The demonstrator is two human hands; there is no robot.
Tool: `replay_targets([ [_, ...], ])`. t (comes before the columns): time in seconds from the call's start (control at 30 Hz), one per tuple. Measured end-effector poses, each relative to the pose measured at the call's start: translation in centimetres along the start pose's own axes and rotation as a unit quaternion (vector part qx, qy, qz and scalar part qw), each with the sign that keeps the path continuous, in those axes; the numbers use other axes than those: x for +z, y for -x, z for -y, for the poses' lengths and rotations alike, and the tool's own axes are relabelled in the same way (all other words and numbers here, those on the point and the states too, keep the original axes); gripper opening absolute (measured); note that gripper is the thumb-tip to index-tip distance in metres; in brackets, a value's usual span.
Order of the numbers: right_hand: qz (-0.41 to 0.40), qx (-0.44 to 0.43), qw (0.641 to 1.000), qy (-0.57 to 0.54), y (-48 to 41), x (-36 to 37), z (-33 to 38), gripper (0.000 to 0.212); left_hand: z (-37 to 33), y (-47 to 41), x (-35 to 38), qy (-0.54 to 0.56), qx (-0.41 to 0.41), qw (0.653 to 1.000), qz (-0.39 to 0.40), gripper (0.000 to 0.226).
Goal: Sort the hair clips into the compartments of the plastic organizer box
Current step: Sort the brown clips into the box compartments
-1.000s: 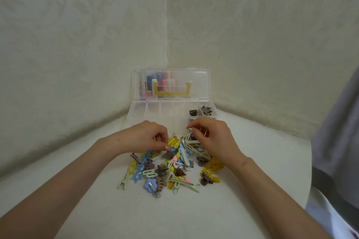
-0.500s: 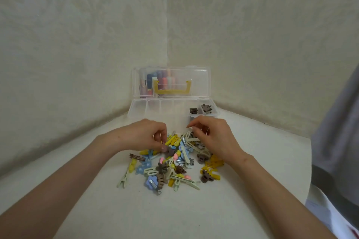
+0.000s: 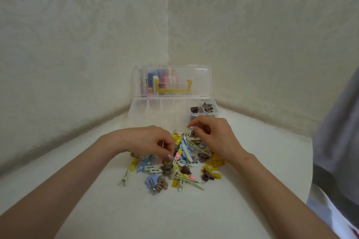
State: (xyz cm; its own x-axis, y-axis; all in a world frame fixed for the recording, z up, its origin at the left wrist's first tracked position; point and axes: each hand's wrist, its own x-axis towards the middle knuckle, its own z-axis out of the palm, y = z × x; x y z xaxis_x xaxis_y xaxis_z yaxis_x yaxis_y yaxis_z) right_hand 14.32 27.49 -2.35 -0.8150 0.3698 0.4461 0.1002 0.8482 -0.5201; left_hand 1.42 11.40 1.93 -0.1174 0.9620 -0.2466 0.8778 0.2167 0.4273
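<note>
- I found both hands down on the pile of hair clips [image 3: 180, 169], which lay on the white table [image 3: 174, 215] just in front of the plastic organizer box [image 3: 136, 114].
- The left hand [image 3: 149, 141] had its fingers curled narrow, with the thumb tip pressed in among pink and brown clips. I could not tell whether it actually held one.
- The right hand [image 3: 215, 137] was curled over the far edge of the pile, fingertips drawn together near a cream clip. I could not confirm a grip there either.
- The box stood open with its lid [image 3: 200, 81] upright against the wall corner. Two brown claw clips [image 3: 207, 107] sat in the rightmost compartments, and the other compartments looked unfilled.
- In my judgement the sorting had barely begun.
- Risk one: the clips lay interlocked, so lifting one could drag its neighbours up and scatter them across the table.
- Risk two: a half-caught clip could slip in transit and land in the wrong compartment.
- Risk three: the right hand sat close to the box front, so a careless reach could nudge the light box or tip the lid forward.
</note>
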Motion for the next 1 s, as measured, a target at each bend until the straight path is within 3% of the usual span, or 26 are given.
replay_targets([
  [0.23, 0.003, 0.002, 1.0, -0.004, 0.0, -0.1, 0.2, 0.01, -0.2, 0.8, -0.5, 0.041, 0.035, 0.994, 0.095, 0.029],
  [0.33, -0.001, 0.0, 1.0, -0.005, 0.0, 0.0, 0.1, 0.01, -0.3, 0.4, 0.1, 0.017, 0.05, 0.995, 0.085, 0.021],
  [0.53, -0.005, -0.005, 0.999, -0.033, 0.0, 0.0, -0.2, 0.008, -0.2, 0.0, 0.2, 0.079, 0.016, 0.997, -0.017, 0.013],
  [0.67, 0.002, -0.019, 0.996, -0.083, 0.0, 0.0, -0.1, 0.009, 0.0, -0.1, -0.1, 0.222, -0.017, 0.97, -0.095, 0.009],
  [1.0, 0.016, -0.094, 0.987, -0.127, 0.3, 0.3, 0.8, 0.024, -0.3, -0.8, 0.5, 0.316, -0.048, 0.928, -0.194, 0.025],
])
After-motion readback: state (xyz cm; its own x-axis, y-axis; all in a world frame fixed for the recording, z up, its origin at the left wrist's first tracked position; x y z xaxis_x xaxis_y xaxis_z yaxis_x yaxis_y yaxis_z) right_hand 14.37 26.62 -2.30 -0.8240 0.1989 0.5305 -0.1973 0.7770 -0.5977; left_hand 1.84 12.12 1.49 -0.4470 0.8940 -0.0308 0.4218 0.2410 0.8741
